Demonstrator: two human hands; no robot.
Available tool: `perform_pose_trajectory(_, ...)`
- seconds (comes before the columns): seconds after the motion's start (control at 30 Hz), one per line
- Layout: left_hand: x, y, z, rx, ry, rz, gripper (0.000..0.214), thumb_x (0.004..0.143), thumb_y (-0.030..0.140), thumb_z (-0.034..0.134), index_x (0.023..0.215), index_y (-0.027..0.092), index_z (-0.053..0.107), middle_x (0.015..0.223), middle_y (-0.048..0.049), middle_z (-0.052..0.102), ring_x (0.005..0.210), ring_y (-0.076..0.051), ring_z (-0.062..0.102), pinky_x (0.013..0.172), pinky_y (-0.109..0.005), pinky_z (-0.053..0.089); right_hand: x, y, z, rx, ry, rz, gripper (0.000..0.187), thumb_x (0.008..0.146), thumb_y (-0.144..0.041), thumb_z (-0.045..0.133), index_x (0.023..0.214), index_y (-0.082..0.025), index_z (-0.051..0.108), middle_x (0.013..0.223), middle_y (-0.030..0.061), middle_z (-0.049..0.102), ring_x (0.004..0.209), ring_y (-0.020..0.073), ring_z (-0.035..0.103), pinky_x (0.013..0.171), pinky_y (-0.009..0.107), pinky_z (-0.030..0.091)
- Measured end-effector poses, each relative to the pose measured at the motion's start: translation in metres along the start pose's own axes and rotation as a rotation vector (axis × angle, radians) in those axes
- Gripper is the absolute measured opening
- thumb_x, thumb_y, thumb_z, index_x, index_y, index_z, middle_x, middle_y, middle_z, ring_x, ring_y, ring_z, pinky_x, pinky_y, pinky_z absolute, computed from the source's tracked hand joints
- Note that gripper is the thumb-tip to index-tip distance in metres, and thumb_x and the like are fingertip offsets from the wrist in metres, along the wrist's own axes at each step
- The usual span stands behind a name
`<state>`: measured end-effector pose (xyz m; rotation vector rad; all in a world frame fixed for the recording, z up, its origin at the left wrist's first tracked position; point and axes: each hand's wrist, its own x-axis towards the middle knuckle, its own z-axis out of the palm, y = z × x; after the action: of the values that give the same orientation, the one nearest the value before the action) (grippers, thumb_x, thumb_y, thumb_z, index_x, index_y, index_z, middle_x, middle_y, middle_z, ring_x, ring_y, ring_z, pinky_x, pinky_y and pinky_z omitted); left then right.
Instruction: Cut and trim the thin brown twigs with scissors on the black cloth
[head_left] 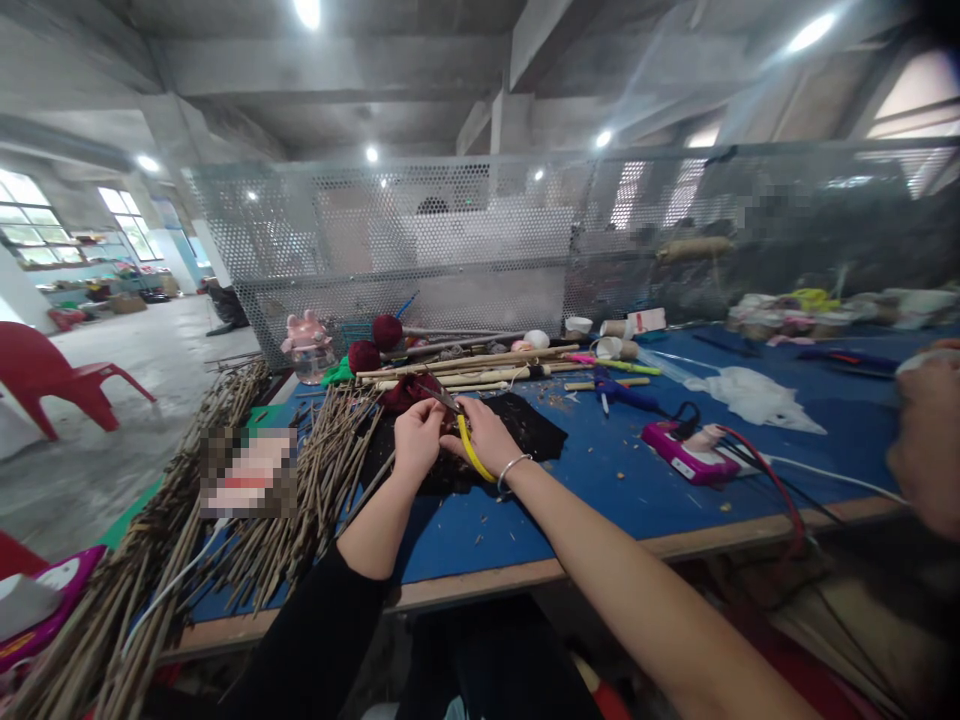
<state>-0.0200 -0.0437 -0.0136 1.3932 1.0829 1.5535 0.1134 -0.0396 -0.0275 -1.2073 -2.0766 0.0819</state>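
Note:
My right hand (484,435), with a silver bangle at the wrist, is closed on scissors with yellow handles (471,448). The blades point up and to the left, toward my left hand (418,437). That hand is closed in a pinch close to the blades; what its fingers hold is too small to make out. Just beyond my hands lies dark red material (409,392). Below them a black cloth (536,425) is spread on the blue table top (517,520), with small scraps scattered around.
Bundles of thin brown sticks (330,460) cover the table's left side. A purple power strip (686,455) with cables and a blue glue gun (622,390) lie to the right. Dark red yarn balls (387,332) sit before a perforated metal screen (480,240). Another person's hand (930,440) is at far right.

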Motion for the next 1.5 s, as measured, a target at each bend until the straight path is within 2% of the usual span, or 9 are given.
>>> perform_pose_trajectory(0.23, 0.001, -0.002, -0.002, 0.085, 0.019, 0.033, 0.022, 0.075, 0.029, 0.055, 0.082, 0.014, 0.069, 0.071, -0.0044, 0.068, 0.064, -0.015, 0.061, 0.062, -0.024, 0.048, -0.001, -0.002, -0.004, 0.029, -0.016, 0.020, 0.056, 0.073, -0.050, 0.061, 0.116, -0.017, 0.046, 0.105, 0.0116, 0.057, 0.093, 0.0219, 0.055, 0.080, 0.032, 0.041)
perform_pose_trajectory(0.43, 0.005, -0.009, -0.006, 0.185, 0.066, 0.079, 0.028, 0.077, 0.034, 0.053, 0.088, 0.014, 0.069, 0.077, -0.0060, 0.069, 0.069, -0.016, 0.062, 0.066, -0.024, 0.046, -0.003, -0.006, -0.004, 0.014, -0.052, 0.108, 0.046, 0.075, -0.051, 0.058, 0.109, -0.020, 0.051, 0.079, 0.0040, 0.063, 0.068, 0.0168, 0.058, 0.061, 0.023, 0.038)
perform_pose_trajectory(0.57, 0.004, -0.005, -0.006, 0.203, 0.084, 0.074, 0.028, 0.078, 0.036, 0.053, 0.085, 0.014, 0.069, 0.075, -0.0063, 0.069, 0.069, -0.016, 0.061, 0.066, -0.024, 0.046, -0.003, -0.007, -0.003, 0.031, -0.059, 0.145, 0.039, 0.079, -0.050, 0.054, 0.104, -0.022, 0.053, 0.070, 0.0023, 0.063, 0.063, 0.0166, 0.059, 0.058, 0.022, 0.036)
perform_pose_trajectory(0.7, 0.003, -0.003, -0.003, 0.130, 0.089, 0.035, 0.028, 0.078, 0.037, 0.052, 0.080, 0.013, 0.066, 0.068, -0.0046, 0.065, 0.063, -0.013, 0.059, 0.061, -0.022, 0.046, -0.002, -0.008, -0.004, 0.025, -0.055, 0.173, 0.039, 0.079, -0.048, 0.055, 0.107, -0.021, 0.051, 0.075, 0.0034, 0.064, 0.067, 0.0177, 0.060, 0.059, 0.023, 0.036)
perform_pose_trajectory(0.83, 0.002, -0.002, -0.001, 0.003, 0.078, -0.028, 0.028, 0.079, 0.037, 0.050, 0.081, 0.013, 0.063, 0.065, -0.0023, 0.061, 0.057, -0.012, 0.056, 0.055, -0.022, 0.048, -0.003, -0.008, -0.006, 0.029, -0.091, 0.130, 0.048, 0.077, -0.047, 0.058, 0.114, -0.019, 0.046, 0.093, 0.0077, 0.063, 0.079, 0.0198, 0.060, 0.065, 0.026, 0.039)
perform_pose_trajectory(0.97, 0.001, 0.000, -0.001, 0.023, 0.046, -0.016, 0.025, 0.080, 0.034, 0.048, 0.080, 0.013, 0.062, 0.064, -0.0013, 0.061, 0.057, -0.011, 0.056, 0.056, -0.022, 0.049, -0.002, -0.003, -0.001, 0.101, -0.070, 0.042, 0.050, 0.076, -0.046, 0.059, 0.115, -0.018, 0.044, 0.108, 0.0105, 0.057, 0.094, 0.0206, 0.056, 0.078, 0.030, 0.041)
perform_pose_trajectory(1.07, 0.000, 0.001, -0.002, 0.085, 0.019, 0.020, 0.024, 0.080, 0.032, 0.047, 0.078, 0.014, 0.062, 0.063, -0.0009, 0.060, 0.058, -0.011, 0.056, 0.058, -0.022, 0.048, -0.002, -0.001, 0.001, 0.134, -0.058, -0.006, 0.051, 0.075, -0.046, 0.060, 0.114, -0.018, 0.044, 0.107, 0.0107, 0.056, 0.095, 0.0208, 0.054, 0.081, 0.031, 0.041)
perform_pose_trajectory(1.23, 0.001, -0.002, -0.004, 0.179, 0.017, 0.102, 0.026, 0.082, 0.035, 0.045, 0.073, 0.015, 0.059, 0.063, 0.0004, 0.059, 0.061, -0.011, 0.055, 0.060, -0.020, 0.045, -0.003, -0.005, -0.002, 0.152, -0.038, -0.011, 0.047, 0.074, -0.047, 0.061, 0.109, -0.019, 0.049, 0.093, 0.0066, 0.059, 0.078, 0.0173, 0.055, 0.071, 0.027, 0.041)
perform_pose_trajectory(1.5, -0.002, 0.002, -0.005, 0.183, 0.030, 0.124, 0.027, 0.084, 0.036, 0.042, 0.078, 0.015, 0.058, 0.063, 0.0011, 0.056, 0.058, -0.010, 0.051, 0.057, -0.019, 0.042, -0.004, -0.007, -0.002, 0.149, -0.028, 0.018, 0.042, 0.075, -0.050, 0.059, 0.102, -0.019, 0.053, 0.065, -0.0006, 0.057, 0.055, 0.0129, 0.050, 0.054, 0.021, 0.035)
